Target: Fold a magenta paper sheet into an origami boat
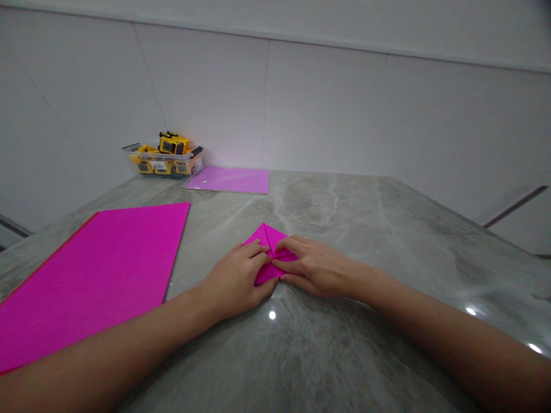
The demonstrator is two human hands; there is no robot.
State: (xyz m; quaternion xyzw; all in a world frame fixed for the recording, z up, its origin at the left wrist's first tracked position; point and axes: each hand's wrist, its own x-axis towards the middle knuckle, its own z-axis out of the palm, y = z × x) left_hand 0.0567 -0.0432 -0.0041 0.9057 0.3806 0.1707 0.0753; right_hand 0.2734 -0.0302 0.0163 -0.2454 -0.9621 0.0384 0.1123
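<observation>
A small folded sheet of bright pink paper (pixel 264 236) lies on the grey marbled table, its top corner pointing away from me. A crease line runs down from that corner toward the middle. My left hand (pixel 243 275) grips the paper's left side, fingers bent on top and thumb at the near edge. On the right side, my right hand (pixel 316 265) holds it too, with curled fingers pressing near the centre and the thumb by the near corner. The two thumbs almost meet there. Both hands cover much of the paper's sides.
A stack of large pink sheets (pixel 103 269) lies to the left, partly beneath my left forearm. Farther back are a purple pack of paper (pixel 235 180) and a clear plastic box (pixel 161 163) with yellow toy vehicles (pixel 173 144). A white wall (pixel 327 109) stands behind the table (pixel 344 212).
</observation>
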